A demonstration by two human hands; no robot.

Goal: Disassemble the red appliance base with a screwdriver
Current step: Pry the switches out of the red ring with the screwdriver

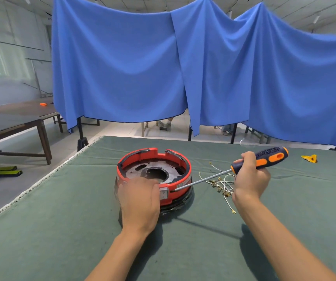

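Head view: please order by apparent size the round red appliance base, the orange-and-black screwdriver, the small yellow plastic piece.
1. Round red appliance base
2. Orange-and-black screwdriver, longer but thinner
3. Small yellow plastic piece, also farthest

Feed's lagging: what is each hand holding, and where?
Right hand grips the screwdriver by its handle's front end. Left hand holds the red base at its near rim.

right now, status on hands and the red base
Left hand steadies red base. Right hand grips screwdriver, tip beside the switch. Loose wires right of base.
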